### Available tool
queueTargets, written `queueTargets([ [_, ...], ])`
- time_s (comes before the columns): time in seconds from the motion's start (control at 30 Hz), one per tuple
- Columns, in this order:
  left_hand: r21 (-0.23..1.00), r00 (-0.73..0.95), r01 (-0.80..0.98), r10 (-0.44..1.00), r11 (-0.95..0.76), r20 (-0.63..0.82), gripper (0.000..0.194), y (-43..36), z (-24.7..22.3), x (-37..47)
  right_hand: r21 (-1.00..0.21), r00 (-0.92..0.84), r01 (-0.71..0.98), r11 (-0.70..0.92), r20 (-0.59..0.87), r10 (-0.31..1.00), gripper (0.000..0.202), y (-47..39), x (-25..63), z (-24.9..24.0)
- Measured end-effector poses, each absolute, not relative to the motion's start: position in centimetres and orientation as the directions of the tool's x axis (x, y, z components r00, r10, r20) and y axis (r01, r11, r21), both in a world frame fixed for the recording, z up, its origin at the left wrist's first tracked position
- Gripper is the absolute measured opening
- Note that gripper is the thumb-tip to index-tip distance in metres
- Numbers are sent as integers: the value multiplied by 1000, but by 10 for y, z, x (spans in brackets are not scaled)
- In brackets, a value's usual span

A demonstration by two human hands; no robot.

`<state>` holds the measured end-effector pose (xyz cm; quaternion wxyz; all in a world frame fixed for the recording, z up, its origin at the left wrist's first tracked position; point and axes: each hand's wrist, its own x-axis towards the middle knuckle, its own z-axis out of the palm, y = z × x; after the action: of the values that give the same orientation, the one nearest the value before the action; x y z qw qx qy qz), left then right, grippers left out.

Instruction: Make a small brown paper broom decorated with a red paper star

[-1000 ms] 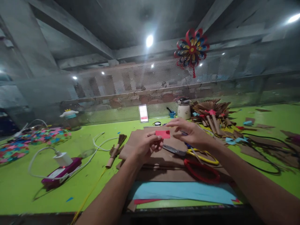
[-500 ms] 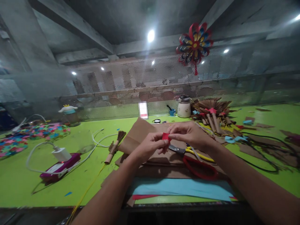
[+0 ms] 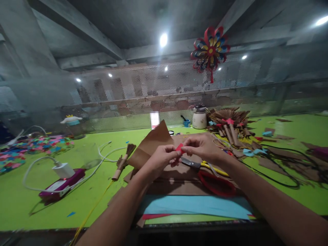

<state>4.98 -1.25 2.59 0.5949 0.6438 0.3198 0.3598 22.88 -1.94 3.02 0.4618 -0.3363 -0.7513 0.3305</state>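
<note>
A small piece of red paper [image 3: 179,147] is pinched between my two hands above the brown paper. My left hand [image 3: 164,158] grips its left side between thumb and fingers. On the right edge, the thumb and fingertips of my right hand [image 3: 201,147] close on the same piece. Just below lie scissors [image 3: 217,184] with red handles, next to a yellow-handled tool [image 3: 215,168]. Under my hands are stacked sheets of brown paper [image 3: 151,141], one corner bent upward. Light blue paper strips [image 3: 197,205] lie along the near side, with some red paper under them.
A purple power strip [image 3: 63,184] with a white charger and cable is at left. Left of the brown paper lies a small brown paper broom [image 3: 123,164]. Paper bundles [image 3: 230,124], a white flask [image 3: 199,118], colourful paper stars [image 3: 48,145] and black cables [image 3: 279,167] also occupy the green table.
The red paper has turned in my fingers and now looks tilted. The brown sheet's corner stands higher behind my left hand. The whole view has shifted slightly.
</note>
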Motion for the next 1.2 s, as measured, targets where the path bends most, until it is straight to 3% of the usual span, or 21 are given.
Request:
queueTargets([
  [0.17,996,514,-81,855,-34,71,26,-13,23,53,-789,-340,218,574,490,803,21,-17,229,27],
  [0.37,960,422,85,883,-266,208,29,-14,22,60,-843,-293,201,499,434,852,19,-11,228,21],
  [0.5,944,422,117,876,-308,234,27,-12,20,60,-849,-268,194,492,437,859,17,-10,226,20],
  [0.73,983,428,2,889,-183,165,18,-15,23,60,-831,-262,217,512,456,851,19,-11,224,19],
  [1.03,992,448,-49,885,-115,125,29,-15,21,59,-814,-256,212,541,488,834,17,-12,223,20],
  [1.2,996,437,-44,896,-72,84,28,-12,19,59,-840,-269,126,527,483,833,17,-11,222,19],
])
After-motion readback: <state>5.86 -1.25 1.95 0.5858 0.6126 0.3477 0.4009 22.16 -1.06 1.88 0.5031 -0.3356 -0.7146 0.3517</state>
